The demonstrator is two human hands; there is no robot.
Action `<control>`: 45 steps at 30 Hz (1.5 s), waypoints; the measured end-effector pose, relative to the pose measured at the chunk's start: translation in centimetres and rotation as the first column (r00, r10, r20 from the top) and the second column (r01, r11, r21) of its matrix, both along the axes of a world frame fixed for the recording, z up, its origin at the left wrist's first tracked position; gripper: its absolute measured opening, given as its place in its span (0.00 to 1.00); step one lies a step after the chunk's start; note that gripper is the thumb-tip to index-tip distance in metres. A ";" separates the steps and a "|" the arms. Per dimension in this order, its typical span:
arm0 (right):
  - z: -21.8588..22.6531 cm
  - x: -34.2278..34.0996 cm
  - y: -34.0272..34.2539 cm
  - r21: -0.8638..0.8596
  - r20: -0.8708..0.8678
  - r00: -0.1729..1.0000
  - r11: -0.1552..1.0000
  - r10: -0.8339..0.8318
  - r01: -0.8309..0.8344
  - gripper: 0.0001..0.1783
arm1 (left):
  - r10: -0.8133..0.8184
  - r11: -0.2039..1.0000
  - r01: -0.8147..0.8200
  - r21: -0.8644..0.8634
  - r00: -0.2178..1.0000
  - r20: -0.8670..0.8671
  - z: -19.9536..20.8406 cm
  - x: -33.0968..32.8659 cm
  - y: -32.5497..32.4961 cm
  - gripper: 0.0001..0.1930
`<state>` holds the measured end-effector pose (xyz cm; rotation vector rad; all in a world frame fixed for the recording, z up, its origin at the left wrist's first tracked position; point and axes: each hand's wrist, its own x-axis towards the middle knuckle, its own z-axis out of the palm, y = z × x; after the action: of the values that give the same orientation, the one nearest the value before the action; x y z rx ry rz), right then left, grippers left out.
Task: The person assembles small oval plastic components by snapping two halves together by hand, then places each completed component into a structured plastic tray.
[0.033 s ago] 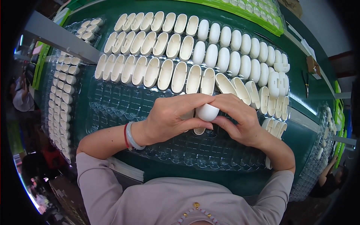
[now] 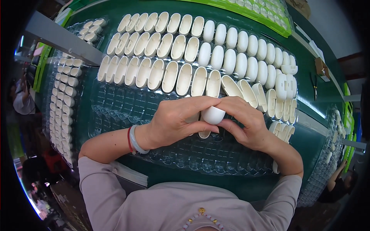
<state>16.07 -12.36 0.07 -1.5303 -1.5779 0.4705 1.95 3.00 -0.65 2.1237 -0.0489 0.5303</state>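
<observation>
Both my hands are closed around a white rounded plastic case piece [image 2: 213, 115], which I hold above a clear plastic tray [image 2: 127, 104]. My left hand [image 2: 181, 117] pinches it from the left between thumb and fingers, and my right hand [image 2: 243, 119] does the same from the right. My fingertips meet over its far side, so much of the piece is hidden. Beyond my hands stand rows of hollow cream oval shells [image 2: 170, 76] with their openings up. Smooth white oval shells [image 2: 241, 64] fill the rows farther right. Part of another shell [image 2: 204, 134] shows below my thumbs.
More shells [image 2: 63, 104] stand in a tray at the left, beside a grey metal bar [image 2: 63, 38]. A green tray [image 2: 266, 19] of white parts lies at the far side. Pliers [image 2: 315, 90] and a small cardboard box [image 2: 322, 69] are at the right. Other people are at both sides.
</observation>
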 end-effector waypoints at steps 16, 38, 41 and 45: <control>0.1 -0.1 -0.2 -0.043 -0.005 1.000 0.999 -0.022 0.022 0.20 | 0.023 1.000 -0.023 -0.007 1.000 0.018 -0.1 -0.1 0.0 0.28; -0.4 1.2 0.1 -0.218 -0.959 0.254 0.908 -0.130 -0.358 0.24 | -0.029 0.842 -0.007 -0.539 0.998 -0.058 0.5 -0.2 0.5 0.28; -0.1 -0.2 0.4 -0.353 -0.855 0.481 0.896 -0.193 -0.269 0.24 | -0.002 0.903 -0.021 -0.428 0.998 -0.055 1.1 -0.4 0.2 0.26; 0.1 0.0 0.3 -0.377 -0.727 0.680 0.881 -0.090 -0.286 0.23 | -0.030 0.940 0.034 -0.339 0.999 0.015 0.8 -0.3 0.2 0.22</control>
<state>16.12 -12.04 0.21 -1.3108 -0.9245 1.4279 1.62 3.17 0.14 1.7797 0.0030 0.4914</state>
